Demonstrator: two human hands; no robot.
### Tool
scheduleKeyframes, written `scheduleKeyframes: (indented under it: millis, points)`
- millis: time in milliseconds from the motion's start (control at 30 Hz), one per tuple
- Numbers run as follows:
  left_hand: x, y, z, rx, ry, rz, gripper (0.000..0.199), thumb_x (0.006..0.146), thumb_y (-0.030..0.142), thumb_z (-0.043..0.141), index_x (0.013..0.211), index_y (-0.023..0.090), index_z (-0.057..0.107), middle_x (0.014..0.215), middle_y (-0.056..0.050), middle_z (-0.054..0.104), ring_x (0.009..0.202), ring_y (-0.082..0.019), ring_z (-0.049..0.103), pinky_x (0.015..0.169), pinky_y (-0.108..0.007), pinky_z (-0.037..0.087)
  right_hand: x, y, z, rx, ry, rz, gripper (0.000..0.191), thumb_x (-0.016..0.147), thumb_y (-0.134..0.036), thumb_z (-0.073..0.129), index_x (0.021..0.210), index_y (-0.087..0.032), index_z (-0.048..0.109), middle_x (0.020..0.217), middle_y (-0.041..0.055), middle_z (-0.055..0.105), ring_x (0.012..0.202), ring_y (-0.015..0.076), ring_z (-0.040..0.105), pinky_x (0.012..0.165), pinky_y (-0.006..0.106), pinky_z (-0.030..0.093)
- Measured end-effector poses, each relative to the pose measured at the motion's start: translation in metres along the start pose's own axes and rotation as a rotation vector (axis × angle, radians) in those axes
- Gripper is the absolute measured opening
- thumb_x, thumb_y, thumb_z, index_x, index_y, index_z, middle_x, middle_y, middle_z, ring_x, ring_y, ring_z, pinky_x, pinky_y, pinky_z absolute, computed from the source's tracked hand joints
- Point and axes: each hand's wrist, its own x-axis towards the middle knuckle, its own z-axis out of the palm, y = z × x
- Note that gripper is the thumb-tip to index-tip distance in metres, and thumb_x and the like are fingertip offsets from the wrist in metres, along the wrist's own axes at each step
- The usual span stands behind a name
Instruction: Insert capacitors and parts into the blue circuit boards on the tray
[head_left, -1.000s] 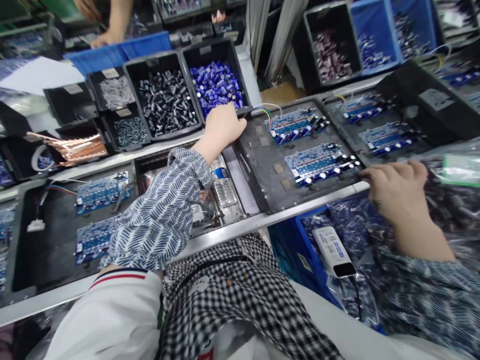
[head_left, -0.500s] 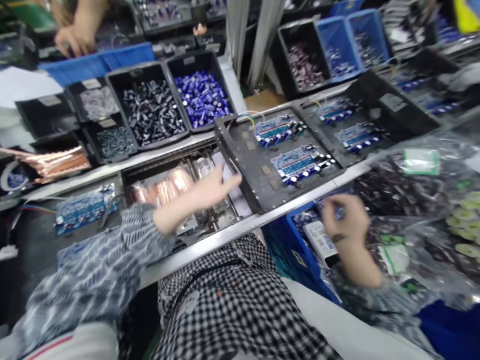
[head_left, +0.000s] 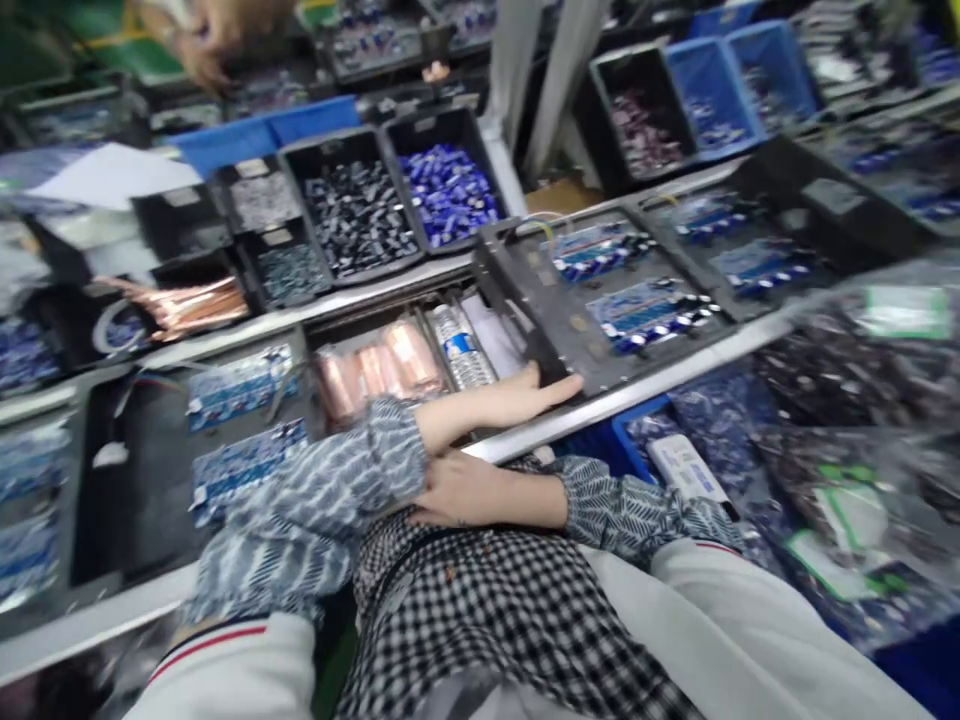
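Observation:
My left hand (head_left: 529,397) reaches across with a finger and thumb stretched out, its fingertips at the front left corner of a black tray (head_left: 592,370) holding two blue circuit boards (head_left: 651,312). It holds nothing that I can see. Below it, my right hand (head_left: 465,490) lies in front of my waist with its fingers apart, by my left sleeve cuff, nothing visible in it. Under and behind my left forearm is a compartment with bagged copper-coloured parts (head_left: 381,368) and a plastic bottle (head_left: 461,350).
Black bins hold blue parts (head_left: 448,195) and dark parts (head_left: 360,215). More circuit boards (head_left: 247,460) lie at left. On the right are a blue crate (head_left: 626,440), a white box (head_left: 686,468) and plastic bags (head_left: 855,510). Another person's hand (head_left: 232,25) shows at top left.
My right hand has left the blue crate and come in to my waist. My left hand has moved right and down relative to the compartment, to the tray's corner. The view has shifted.

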Motion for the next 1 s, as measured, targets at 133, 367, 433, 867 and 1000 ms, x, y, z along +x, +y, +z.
scheduleKeyframes:
  millis: [133, 367, 433, 867, 1000]
  points:
    - [-0.031, -0.002, -0.032, 0.214, -0.064, -0.018, 0.074, 0.101, 0.063, 0.037, 0.147, 0.008, 0.058, 0.151, -0.018, 0.055, 0.140, -0.033, 0.053, 0.117, -0.040, 0.043, 0.038, -0.004, 0.021, 0.094, -0.140, 0.016, 0.046, 0.101, -0.053, 0.057, 0.123, -0.015, 0.069, 0.132, 0.0177, 0.069, 0.130, 0.0295, 0.059, 0.112, 0.049, 0.043]
    - [-0.158, -0.048, -0.165, 0.456, 0.639, -0.142, 0.048, 0.103, 0.047, 0.046, 0.134, 0.017, 0.066, 0.135, -0.010, 0.066, 0.118, -0.026, 0.059, 0.108, -0.039, 0.042, 0.072, -0.012, 0.010, 0.123, -0.126, 0.020, 0.058, 0.102, -0.051, 0.054, 0.145, -0.013, 0.056, 0.143, 0.0205, 0.062, 0.138, 0.0312, 0.052, 0.111, 0.050, 0.046]
    - [-0.180, -0.078, -0.208, 0.500, 0.858, -0.253, 0.042, 0.101, 0.039, 0.049, 0.129, 0.013, 0.066, 0.132, -0.012, 0.067, 0.113, -0.026, 0.057, 0.108, -0.042, 0.041, 0.084, -0.014, 0.012, 0.134, -0.141, -0.021, 0.061, 0.101, -0.053, 0.055, 0.147, -0.013, 0.055, 0.146, 0.0201, 0.060, 0.140, 0.0312, 0.051, 0.113, 0.050, 0.046]
    - [-0.135, -0.190, -0.340, 0.728, 1.031, -0.335, 0.028, 0.102, 0.013, 0.046, 0.120, 0.015, 0.066, 0.125, -0.008, 0.068, 0.100, -0.019, 0.048, 0.107, -0.038, 0.035, 0.007, 0.039, -0.038, 0.213, 0.026, 0.120, 0.017, 0.099, -0.017, 0.053, 0.097, -0.020, 0.070, 0.093, 0.0070, 0.075, 0.097, 0.0214, 0.070, 0.092, 0.040, 0.055]
    - [-0.079, -0.175, -0.359, 0.803, 0.931, -0.281, 0.026, 0.106, 0.016, 0.048, 0.122, 0.012, 0.068, 0.131, -0.011, 0.066, 0.117, -0.018, 0.056, 0.116, -0.041, 0.037, -0.018, 0.051, -0.053, 0.197, 0.165, 0.264, 0.018, 0.095, -0.012, 0.053, 0.085, -0.022, 0.063, 0.083, 0.0029, 0.071, 0.083, 0.0183, 0.069, 0.085, 0.037, 0.053]
